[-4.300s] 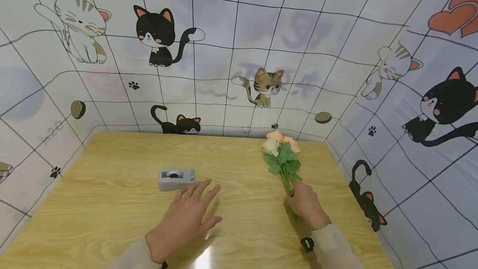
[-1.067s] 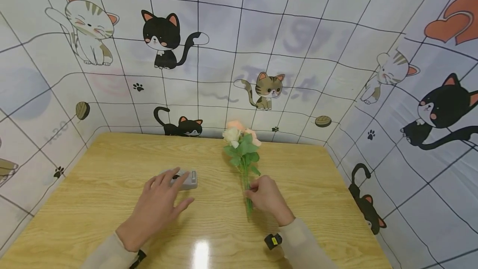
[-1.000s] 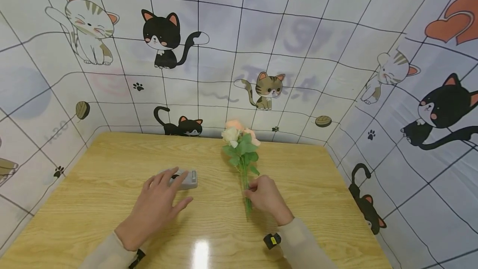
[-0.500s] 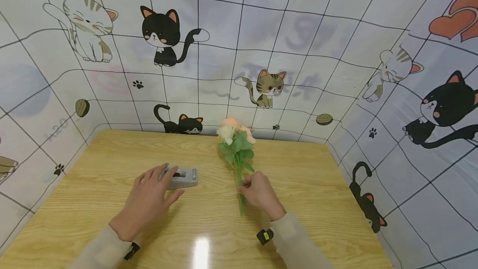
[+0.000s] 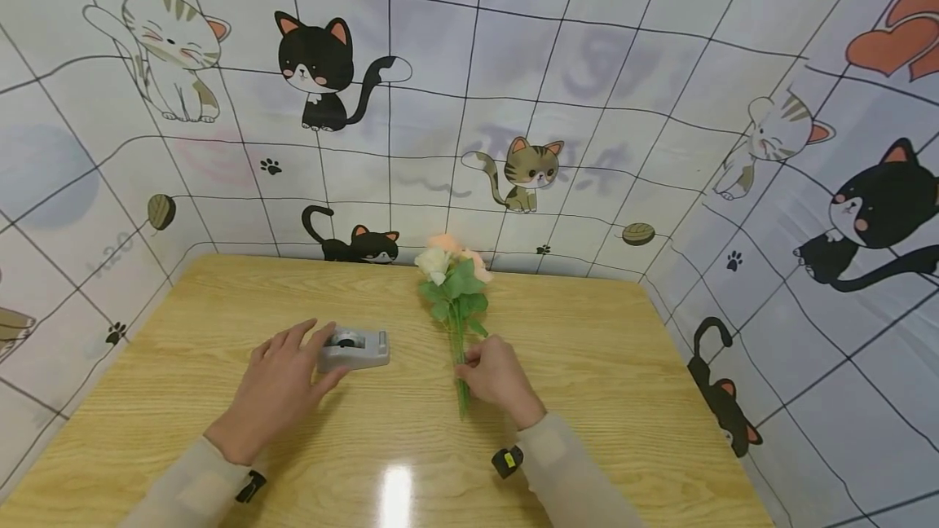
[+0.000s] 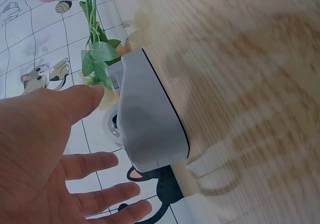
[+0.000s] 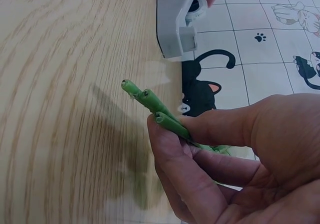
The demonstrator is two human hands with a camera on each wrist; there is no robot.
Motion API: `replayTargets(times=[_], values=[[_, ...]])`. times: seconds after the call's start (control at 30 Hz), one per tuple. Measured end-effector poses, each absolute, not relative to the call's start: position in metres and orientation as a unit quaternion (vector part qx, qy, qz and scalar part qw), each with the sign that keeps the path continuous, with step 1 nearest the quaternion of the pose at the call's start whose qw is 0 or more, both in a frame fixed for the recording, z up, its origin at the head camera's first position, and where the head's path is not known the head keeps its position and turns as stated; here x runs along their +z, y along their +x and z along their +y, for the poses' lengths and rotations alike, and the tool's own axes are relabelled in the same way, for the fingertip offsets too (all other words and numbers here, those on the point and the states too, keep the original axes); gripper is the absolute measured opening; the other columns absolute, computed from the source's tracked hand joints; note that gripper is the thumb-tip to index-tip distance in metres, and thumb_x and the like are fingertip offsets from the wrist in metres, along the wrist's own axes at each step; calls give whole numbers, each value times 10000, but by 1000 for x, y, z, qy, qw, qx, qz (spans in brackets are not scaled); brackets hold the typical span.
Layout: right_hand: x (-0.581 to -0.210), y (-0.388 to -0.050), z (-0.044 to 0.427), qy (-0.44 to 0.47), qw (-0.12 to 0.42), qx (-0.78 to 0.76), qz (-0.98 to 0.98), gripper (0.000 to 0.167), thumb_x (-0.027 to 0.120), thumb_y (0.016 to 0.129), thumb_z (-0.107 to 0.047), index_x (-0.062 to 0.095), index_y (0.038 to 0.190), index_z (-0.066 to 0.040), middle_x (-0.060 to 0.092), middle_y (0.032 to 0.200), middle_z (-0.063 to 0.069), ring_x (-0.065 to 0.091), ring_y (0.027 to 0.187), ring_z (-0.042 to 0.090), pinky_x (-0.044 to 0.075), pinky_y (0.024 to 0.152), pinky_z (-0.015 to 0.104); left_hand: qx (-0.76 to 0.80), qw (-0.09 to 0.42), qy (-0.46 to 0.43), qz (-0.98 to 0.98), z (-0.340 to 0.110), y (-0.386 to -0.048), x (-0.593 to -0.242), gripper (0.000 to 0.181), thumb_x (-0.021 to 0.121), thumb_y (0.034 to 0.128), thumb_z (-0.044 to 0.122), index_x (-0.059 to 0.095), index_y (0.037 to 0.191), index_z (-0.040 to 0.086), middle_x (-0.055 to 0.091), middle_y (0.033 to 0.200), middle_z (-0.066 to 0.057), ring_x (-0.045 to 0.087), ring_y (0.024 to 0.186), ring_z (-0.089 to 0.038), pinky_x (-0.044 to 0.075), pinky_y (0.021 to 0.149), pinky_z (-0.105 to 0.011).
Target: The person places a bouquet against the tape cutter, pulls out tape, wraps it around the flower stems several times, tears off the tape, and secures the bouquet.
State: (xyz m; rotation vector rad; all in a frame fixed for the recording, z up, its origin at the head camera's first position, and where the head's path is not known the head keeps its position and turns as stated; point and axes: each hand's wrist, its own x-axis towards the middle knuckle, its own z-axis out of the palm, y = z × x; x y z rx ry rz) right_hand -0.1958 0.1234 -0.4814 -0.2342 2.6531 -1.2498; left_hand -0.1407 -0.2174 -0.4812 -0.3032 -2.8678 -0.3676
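Observation:
In the head view the right hand (image 5: 499, 377) pinches the green stems of a small bunch of flowers (image 5: 455, 292), with one white and two peach blooms pointing to the back of the table. The right wrist view shows the cut stem ends (image 7: 150, 101) between thumb and fingers. A grey tape dispenser (image 5: 355, 351) stands just left of the bunch. Beside its left end is the left hand (image 5: 271, 389), fingers spread and relaxed. In the left wrist view thumb and fingers lie around the dispenser (image 6: 150, 114) without gripping it; whether they touch it, I cannot tell.
The wooden table (image 5: 396, 446) ends at a cloth wall (image 5: 411, 129) printed with cats and grid lines. A similar cloth (image 5: 829, 349) runs along the right side, and more of it on the left.
The right hand has moved left with the flowers, bringing them nearer the tape dispenser. The left hand has drawn slightly left and down, uncovering more of the dispenser.

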Motion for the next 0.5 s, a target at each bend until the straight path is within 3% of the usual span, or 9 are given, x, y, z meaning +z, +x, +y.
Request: replayTargets(times=[0.5], values=[[-488, -202, 100, -88, 94, -413, 901, 180, 836, 1047, -21, 840, 1134, 135, 800, 821, 101, 653, 604, 89, 548, 594, 229, -172, 84, -106, -976, -215, -156, -487, 755, 867, 1077, 408, 598, 1673, 30, 601, 1634, -373, 681, 1356, -623, 596, 1026, -833]])
